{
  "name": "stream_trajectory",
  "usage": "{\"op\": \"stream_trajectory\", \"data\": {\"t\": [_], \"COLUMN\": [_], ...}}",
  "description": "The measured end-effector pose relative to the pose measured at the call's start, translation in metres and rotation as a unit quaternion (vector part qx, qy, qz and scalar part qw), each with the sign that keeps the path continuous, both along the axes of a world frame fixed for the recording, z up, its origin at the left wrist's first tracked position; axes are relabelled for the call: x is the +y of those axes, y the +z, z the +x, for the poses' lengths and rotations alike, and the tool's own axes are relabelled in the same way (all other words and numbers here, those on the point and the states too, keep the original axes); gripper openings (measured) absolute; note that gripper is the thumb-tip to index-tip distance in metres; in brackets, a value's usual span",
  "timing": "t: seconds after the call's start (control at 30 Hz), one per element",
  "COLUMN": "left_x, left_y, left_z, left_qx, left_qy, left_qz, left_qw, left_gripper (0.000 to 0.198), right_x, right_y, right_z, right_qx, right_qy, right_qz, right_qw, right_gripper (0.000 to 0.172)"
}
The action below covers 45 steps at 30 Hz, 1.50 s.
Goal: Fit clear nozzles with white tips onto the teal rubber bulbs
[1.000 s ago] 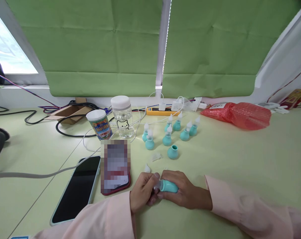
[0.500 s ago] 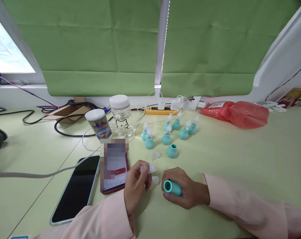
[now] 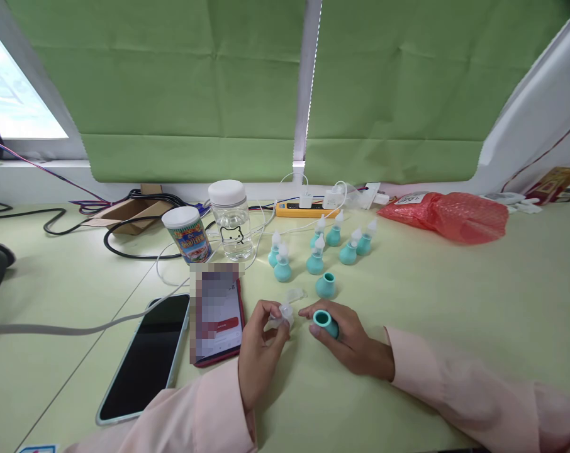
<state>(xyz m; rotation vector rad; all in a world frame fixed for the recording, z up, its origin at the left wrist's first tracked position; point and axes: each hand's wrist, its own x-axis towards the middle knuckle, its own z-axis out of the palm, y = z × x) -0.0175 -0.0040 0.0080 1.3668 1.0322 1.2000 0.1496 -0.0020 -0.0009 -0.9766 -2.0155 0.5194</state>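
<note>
My left hand (image 3: 260,362) is curled, thumb and fingertips pinched on a small clear plastic nozzle piece (image 3: 286,312); can't tell if it's one part or two. My right hand (image 3: 354,338), near it but apart, is half curled around a round teal rubbery bulb (image 3: 333,328), mouth tipped up, index finger stretched out. Bulb looks light, soft, squeezable; I'd hold it round the belly, rim left free. Nozzle piece looks light, stiffer, slick, easy to drop; fingertip pinch suits it. On my left, a black-screened phone in a pale case (image 3: 146,358) and a red-cased phone with a lit screen (image 3: 226,324) crowd that side; more room to move rightward over the pale yellow-green desk (image 3: 436,296). Just beyond my hands: a loose clear plastic piece (image 3: 294,294), then an upright tipless teal bulb (image 3: 325,287). Farther, seven upright teal bulbs with clear pointed tips (image 3: 282,271), probably easy to knock. Behind, a clear white-lidded bottle (image 3: 231,236), yellow power strip (image 3: 289,209) and red bubble-wrap bag (image 3: 469,217) bound the far side.
</note>
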Motion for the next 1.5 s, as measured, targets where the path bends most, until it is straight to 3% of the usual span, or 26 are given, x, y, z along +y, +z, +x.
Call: {"op": "stream_trajectory", "data": {"t": [0.1,0.23,0.37,0.53,0.67,0.77,0.87,1.0,1.1,1.2,1.37,1.5], "left_x": [-0.003,-0.008,-0.008,-0.003,0.002,0.002,0.000,-0.004,-0.007,-0.007,-0.003,0.002], "left_y": [0.000,-0.002,-0.004,-0.007,-0.012,-0.013,-0.009,-0.007,-0.009,-0.011,-0.015,-0.019], "left_z": [-0.001,-0.003,-0.004,-0.001,-0.002,-0.004,-0.004,-0.003,-0.003,-0.002,-0.002,-0.003], "left_qx": [0.058,0.224,0.381,0.480,0.516,0.531,0.539,0.536,0.505,0.500,0.514,0.550], "left_qy": [0.004,-0.082,-0.150,-0.113,-0.071,-0.064,-0.072,-0.063,-0.046,-0.061,-0.053,-0.039], "left_qz": [0.044,0.153,0.267,0.332,0.379,0.437,0.472,0.505,0.547,0.561,0.541,0.519], "left_qw": [0.997,0.959,0.873,0.804,0.765,0.723,0.694,0.673,0.666,0.657,0.664,0.653], "left_gripper": [0.009,0.007,0.013,0.018,0.021,0.027,0.032,0.032,0.027,0.023,0.027,0.024], "right_x": [0.006,0.017,0.023,0.028,0.035,0.043,0.052,0.061,0.064,0.064,0.069,0.074], "right_y": [0.000,0.008,0.023,0.046,0.067,0.069,0.057,0.038,0.035,0.044,0.067,0.077], "right_z": [0.006,0.014,0.018,0.029,0.052,0.071,0.083,0.086,0.085,0.083,0.072,0.058], "right_qx": [0.106,0.160,0.082,0.002,-0.147,-0.236,-0.255,-0.225,-0.232,-0.250,-0.196,-0.255], "right_qy": [0.001,-0.053,-0.071,-0.047,0.016,0.009,-0.028,-0.079,-0.100,-0.120,-0.181,-0.155], "right_qz": [0.019,0.074,0.068,0.091,0.059,0.009,-0.041,-0.083,-0.134,-0.160,-0.094,-0.067], "right_qw": [0.994,0.983,0.992,0.995,0.987,0.972,0.966,0.968,0.958,0.947,0.959,0.952], "right_gripper": [0.013,0.017,0.016,0.013,0.014,0.019,0.025,0.031,0.037,0.044,0.051,0.048]}}
